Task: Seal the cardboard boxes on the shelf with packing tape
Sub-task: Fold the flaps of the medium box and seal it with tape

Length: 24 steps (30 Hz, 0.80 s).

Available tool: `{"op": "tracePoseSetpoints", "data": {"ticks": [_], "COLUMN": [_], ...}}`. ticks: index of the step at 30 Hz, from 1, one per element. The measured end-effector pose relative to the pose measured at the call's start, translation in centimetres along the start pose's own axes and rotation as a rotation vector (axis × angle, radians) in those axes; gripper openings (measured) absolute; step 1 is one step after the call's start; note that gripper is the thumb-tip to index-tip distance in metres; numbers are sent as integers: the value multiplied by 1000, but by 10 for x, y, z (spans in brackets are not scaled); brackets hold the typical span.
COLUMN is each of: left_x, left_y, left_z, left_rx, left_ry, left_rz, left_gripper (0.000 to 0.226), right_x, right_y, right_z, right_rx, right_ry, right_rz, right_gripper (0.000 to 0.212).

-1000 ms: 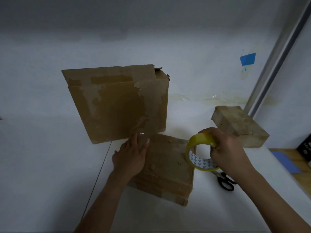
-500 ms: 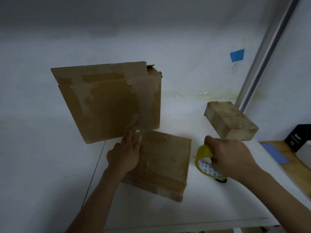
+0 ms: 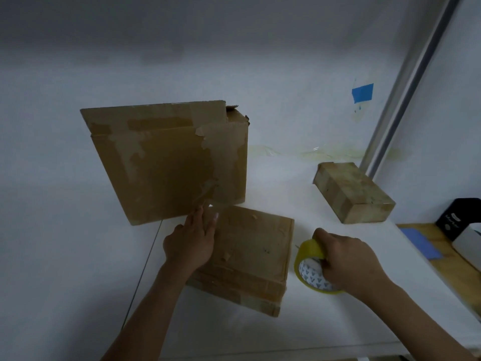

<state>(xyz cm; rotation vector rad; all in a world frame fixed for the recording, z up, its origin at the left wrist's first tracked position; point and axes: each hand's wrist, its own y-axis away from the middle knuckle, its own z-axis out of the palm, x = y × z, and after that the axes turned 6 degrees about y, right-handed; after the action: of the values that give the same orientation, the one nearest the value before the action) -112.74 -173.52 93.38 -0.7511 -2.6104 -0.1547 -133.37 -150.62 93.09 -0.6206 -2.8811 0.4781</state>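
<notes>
Dim light, view down onto a white shelf [image 3: 286, 332].

Flat cardboard box [image 3: 255, 256] lies at centre, broad face up, with strips of old tape along its near edge.

Left hand [image 3: 191, 243]: palm down, fingers straight and together, pressed flat on the box's left edge at about 9 o'clock. Fingertips reach the far left corner. It grips nothing.

Right hand [image 3: 348, 261]: fingers curled over the top of a yellow tape roll [image 3: 311, 269] and holding it firmly. The roll stands on edge at 3 o'clock from the flat box, just beside it but apart. Its white core with a small printed pattern faces the camera. Cannot tell whether the roll's lower rim touches the shelf.

Large cardboard box [image 3: 169, 162] stands upright at 11 o'clock from the flat box, with torn paper patches across its front. Its lower right corner is very close to the flat box's far edge; contact is unclear.

Small cardboard box [image 3: 354, 192] lies at 2 o'clock, well apart, near a grey metal post [image 3: 406, 82].

Blue tape patch [image 3: 362, 92] is stuck on the back wall at 1 o'clock.

Far right, off the shelf: blue sheet [image 3: 420, 243] and a black container [image 3: 459, 214] on a wooden surface.
</notes>
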Motion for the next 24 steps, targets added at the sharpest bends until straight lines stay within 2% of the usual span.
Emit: {"op": "tracePoseSetpoints", "data": {"ticks": [1,3,5,7,10,13,16,18,20,22,24], "left_x": [0,-1,-4,-10,-16,-18,-28,-34,-38,-39,-40], "left_y": [3,10,20,30,45,58,57,55,54,53,51], "left_z": [1,8,15,25,39,48,58,61,62,61,62], "left_rx": [82,366,605,742,675,476,372,311,281,279,276], "left_ry": [18,157,335,499,853,1169,1216,1239,1235,1240,1250], "left_rz": [9,58,116,93,-60,-196,-218,-211,-227,-224,-219], "left_gripper": [67,53,40,44,70,77,83,96,98,96,105], "right_x": [0,-1,-2,-5,-15,-26,-34,-42,-55,-66,-71], "right_y": [2,5,10,13,18,27,37,39,40,39,39], "right_z": [4,8,11,14,18,24,38,48,52,50,52], "right_rx": [-10,-111,-183,-174,-70,96,202,223,199,156,194], "right_ry": [-36,-170,-358,-556,-813,-1057,-1281,-1573,-1892,-2088,-2198], "right_rz": [4,40,95,199,410,596,760,877,968,1011,1029], "right_gripper": [38,27,35,47,51,51,48,45,36,27,33]}}
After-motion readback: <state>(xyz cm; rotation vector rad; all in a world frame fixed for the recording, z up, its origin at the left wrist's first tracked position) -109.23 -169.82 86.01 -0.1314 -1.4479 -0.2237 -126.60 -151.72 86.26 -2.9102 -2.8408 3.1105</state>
